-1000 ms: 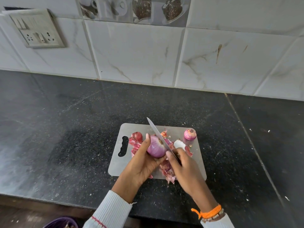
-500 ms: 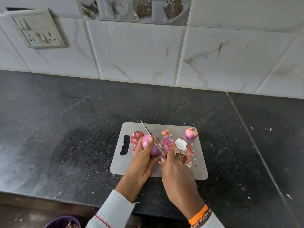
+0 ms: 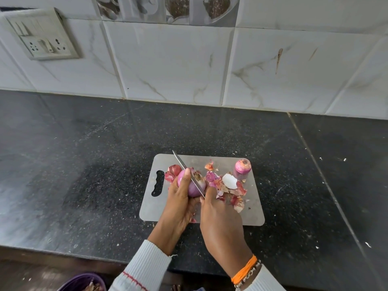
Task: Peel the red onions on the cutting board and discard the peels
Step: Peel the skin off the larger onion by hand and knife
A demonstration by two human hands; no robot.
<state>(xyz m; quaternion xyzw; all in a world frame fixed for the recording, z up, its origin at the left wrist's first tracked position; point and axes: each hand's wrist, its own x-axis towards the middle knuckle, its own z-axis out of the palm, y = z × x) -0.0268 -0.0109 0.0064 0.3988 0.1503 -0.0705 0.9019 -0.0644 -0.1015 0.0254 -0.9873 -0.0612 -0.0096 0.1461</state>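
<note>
From my head camera, my left hand (image 3: pixel 178 208) is wrapped around a red onion (image 3: pixel 194 186), thumb laid up over its top, holding it over the left half of the steel cutting board (image 3: pixel 255 215). My right hand (image 3: pixel 220 219) is clenched around the knife handle, which my fingers hide, and the knife blade (image 3: pixel 186 171) runs slantwise across the onion, its tip pointing up toward the board's far edge. Loose peels (image 3: pixel 235 191) lie scattered just right of the onion, with a pale curved piece (image 3: pixel 229 181) among them and more reddish skin (image 3: pixel 172 172) behind my left thumb. A second onion (image 3: pixel 243 166) sits alone at the board's far right corner. The board lies on the black granite counter (image 3: pixel 84 164), white marbled tiles (image 3: pixel 172 59) behind it, a switch panel (image 3: pixel 42 36) up left. A purple bin (image 3: pixel 81 282) with scraps peeks in below the counter edge.
</note>
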